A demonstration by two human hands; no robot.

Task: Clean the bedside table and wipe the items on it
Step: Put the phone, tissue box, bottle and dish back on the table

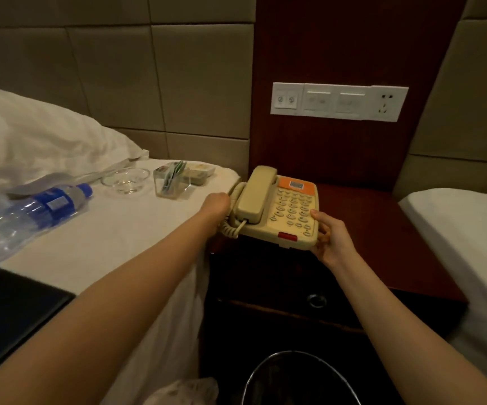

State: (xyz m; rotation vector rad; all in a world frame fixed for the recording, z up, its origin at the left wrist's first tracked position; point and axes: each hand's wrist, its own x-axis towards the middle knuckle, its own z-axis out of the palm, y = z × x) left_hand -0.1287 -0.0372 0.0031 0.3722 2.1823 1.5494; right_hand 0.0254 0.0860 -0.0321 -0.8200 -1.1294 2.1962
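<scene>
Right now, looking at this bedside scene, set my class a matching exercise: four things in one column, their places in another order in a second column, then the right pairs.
Things
1. telephone
2. water bottle
3. socket panel
4. waste bin

Places
A. fixed on the dark wood wall
B. lying on its side on the white bed sheet
C. lowest in view, in front of the bedside table
D. gripped by the left hand and right hand

Pairs: 1-D, 2-B, 3-A, 4-C
</scene>
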